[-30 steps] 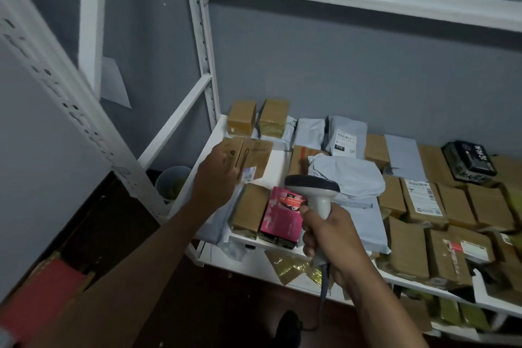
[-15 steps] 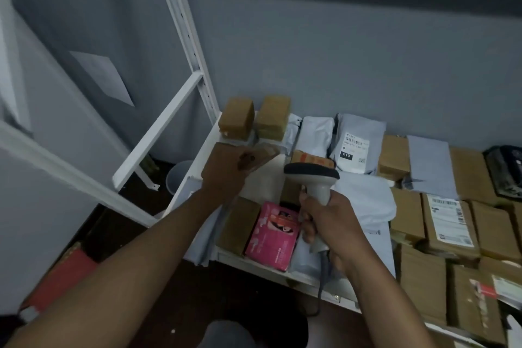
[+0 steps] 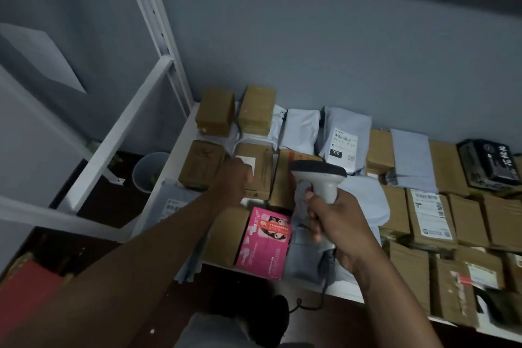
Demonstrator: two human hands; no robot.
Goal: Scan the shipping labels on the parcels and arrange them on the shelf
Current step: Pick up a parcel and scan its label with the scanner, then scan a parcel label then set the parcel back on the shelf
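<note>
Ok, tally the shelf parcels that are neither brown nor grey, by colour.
Pink box: 1
Black parcel: 1
Total: 2
A dark shape at the front right is too unclear to count.

Two bare forearms reaching up from the lower frame, no sleeves, no watch or rings showing, left hand (image 3: 233, 178) and right hand (image 3: 336, 220) ungloved, grey garment at bottom centre, dark shoe beside it
</note>
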